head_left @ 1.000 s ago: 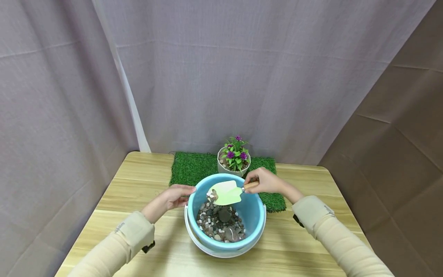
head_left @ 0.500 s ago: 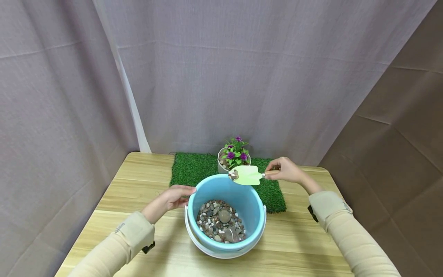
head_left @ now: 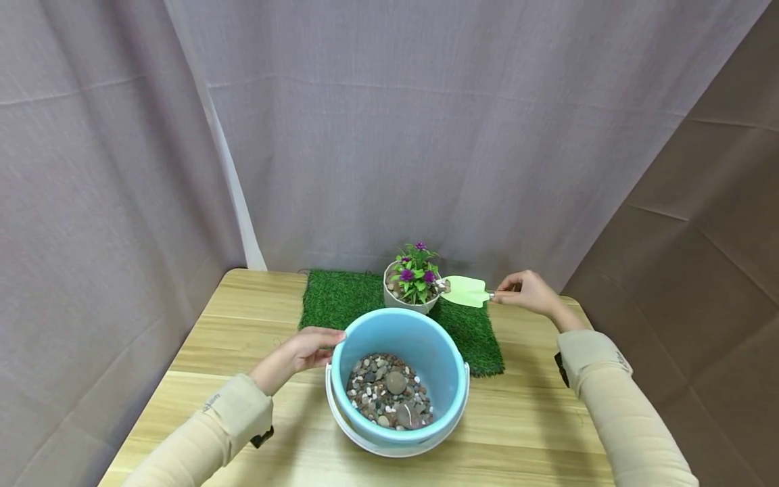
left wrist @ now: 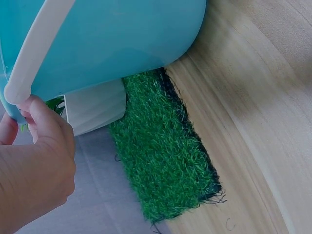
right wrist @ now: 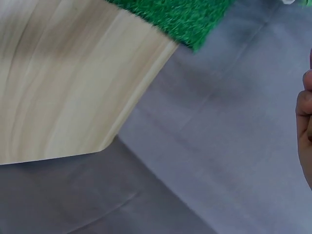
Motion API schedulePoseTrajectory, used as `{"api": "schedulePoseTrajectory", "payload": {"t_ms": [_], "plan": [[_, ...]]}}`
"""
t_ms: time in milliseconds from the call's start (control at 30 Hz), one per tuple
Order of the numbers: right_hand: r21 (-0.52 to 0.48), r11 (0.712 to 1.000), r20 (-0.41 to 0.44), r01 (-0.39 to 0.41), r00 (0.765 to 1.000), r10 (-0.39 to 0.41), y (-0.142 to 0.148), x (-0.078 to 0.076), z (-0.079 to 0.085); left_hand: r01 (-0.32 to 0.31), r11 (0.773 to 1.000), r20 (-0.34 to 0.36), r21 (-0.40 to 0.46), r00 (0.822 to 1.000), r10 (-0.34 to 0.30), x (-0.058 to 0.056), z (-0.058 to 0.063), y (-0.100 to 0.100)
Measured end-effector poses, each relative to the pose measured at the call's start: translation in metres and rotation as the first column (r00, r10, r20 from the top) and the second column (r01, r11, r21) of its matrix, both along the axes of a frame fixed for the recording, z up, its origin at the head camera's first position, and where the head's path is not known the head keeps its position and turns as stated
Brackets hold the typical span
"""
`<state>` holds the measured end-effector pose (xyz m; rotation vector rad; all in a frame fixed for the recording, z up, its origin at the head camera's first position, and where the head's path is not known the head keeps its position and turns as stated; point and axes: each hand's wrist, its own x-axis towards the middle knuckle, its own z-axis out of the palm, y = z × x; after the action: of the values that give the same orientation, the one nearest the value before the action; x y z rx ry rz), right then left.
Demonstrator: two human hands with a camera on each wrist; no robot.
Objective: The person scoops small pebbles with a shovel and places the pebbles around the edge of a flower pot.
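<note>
My left hand (head_left: 310,348) pinches the left rim of a light blue bucket (head_left: 426,338), thumb and fingers on either side of the rim in the left wrist view. Pebbles (head_left: 370,396) and a few larger flat stones cover the bucket's bottom. My right hand (head_left: 531,292) grips the handle of a pale green trowel (head_left: 467,291), held level. Several small stones (head_left: 444,285) lie at its tip, beside the right rim of a white flowerpot (head_left: 397,297). Purple flowers and green leaves (head_left: 416,270) stand in the pot. Only the edge of my right hand shows in the right wrist view.
The pot stands on a green artificial turf mat (head_left: 341,297) behind the bucket. A white bucket handle (head_left: 389,451) hangs down at the front. Under everything is a wooden table (head_left: 243,318), with grey curtains (head_left: 389,135) behind and a brown cloth (head_left: 700,270) at the right.
My right hand has carried the trowel with its stones out from over the bucket, to the right and back, up to the pot's right rim. The left hand stays on the bucket.
</note>
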<state>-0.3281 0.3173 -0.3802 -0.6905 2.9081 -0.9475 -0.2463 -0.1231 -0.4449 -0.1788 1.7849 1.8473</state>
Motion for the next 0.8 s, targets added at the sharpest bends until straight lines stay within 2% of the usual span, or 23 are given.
{"api": "schedulePoseTrajectory", "payload": {"t_ms": [267, 400, 567, 700, 800], "plan": [[0.059, 0.994, -0.01, 0.094, 0.996, -0.093, 0.01, 0.0, -0.001, -0.009, 1.0, -0.001, 0.005, 1.0, 0.009, 0.0, 0.0, 0.0], [0.079, 0.987, 0.013, 0.141, 0.99, -0.143, 0.006, -0.003, -0.002, -0.005, 1.0, -0.008, 0.003, 1.0, 0.005, 0.0, 0.001, -0.001], [0.055, 0.978, 0.044, 0.199, 0.979, -0.202, 0.001, -0.009, -0.013, -0.007, 1.0, -0.005, 0.004, 1.0, 0.007, 0.0, 0.0, 0.0], [0.062, 0.97, 0.026, 0.235, 0.971, -0.237, -0.008, -0.014, -0.02, -0.013, 1.0, 0.0, -0.001, 1.0, 0.013, 0.0, -0.001, 0.002], [0.097, 0.959, 0.001, 0.268, 0.963, -0.269, -0.019, -0.016, -0.019, -0.013, 1.0, 0.0, 0.004, 1.0, 0.013, 0.001, 0.0, 0.0]]}}
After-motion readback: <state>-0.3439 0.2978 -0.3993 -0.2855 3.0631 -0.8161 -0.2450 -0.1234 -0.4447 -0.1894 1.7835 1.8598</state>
